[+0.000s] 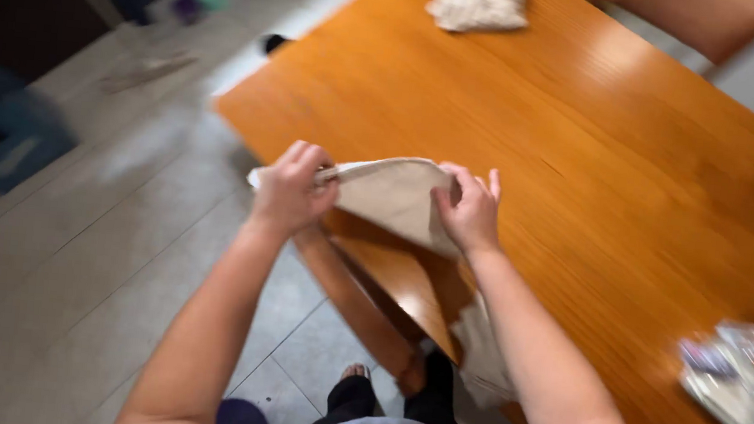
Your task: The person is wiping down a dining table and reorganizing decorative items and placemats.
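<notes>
Here we hold a pale beige fabric cloth [396, 197] between both hands at the near-left corner of the glossy orange-brown wooden table [581, 166]. Our left hand [293, 188] is closed on the cloth's left end, fingers curled over a bunched corner that pokes out past the knuckles. Our right hand [470, 213] pinches the right part of the upper edge, thumb underneath and fingers on top. The cloth's long axis runs left to right between the two grips, roughly along the table's near edge. Its lower part drapes off the corner and hangs down beside our right forearm, so most of the loose cloth lies below and to the right of the hands. Both hands sit about equally close to it, each already gripping.

At the table's far edge rests a whitish knobbly folded textile [477, 1], well apart from us. At the right edge lies a blurred heap of small pale and purple packets [735, 384]. Beneath the corner we see a wooden chair frame [359, 310] and grey floor tiles [101, 242], with a dark blue-grey bin [2, 138] off to the left.
</notes>
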